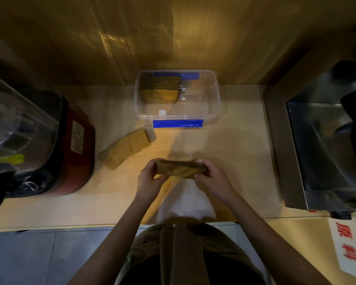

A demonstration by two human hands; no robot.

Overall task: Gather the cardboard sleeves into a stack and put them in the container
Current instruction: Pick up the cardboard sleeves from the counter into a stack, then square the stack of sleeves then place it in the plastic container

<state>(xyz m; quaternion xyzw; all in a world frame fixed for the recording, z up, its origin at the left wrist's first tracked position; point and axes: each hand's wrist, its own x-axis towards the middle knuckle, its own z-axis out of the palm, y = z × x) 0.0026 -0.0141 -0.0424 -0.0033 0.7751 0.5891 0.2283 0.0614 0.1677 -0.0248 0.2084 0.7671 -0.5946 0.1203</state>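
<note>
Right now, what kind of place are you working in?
Probably a drink shop's prep counter: a blender on the left, a steel machine on the right, and cardboard sleeves beside a clear container.

Between the hands' stack (180, 169) and the container (176, 95) the counter (234, 153) lies bare — an open lane straight ahead. The container's right half is free; a stack (160, 90) fills its back-left corner. Its blue latch (177, 123) juts out at the near rim. Loose sleeves (126, 147) lie left of the lane, near the blender (39, 145). A steel machine (325, 153) walls off the right — its near edge is dim, seemingly apart from the lane.
</note>
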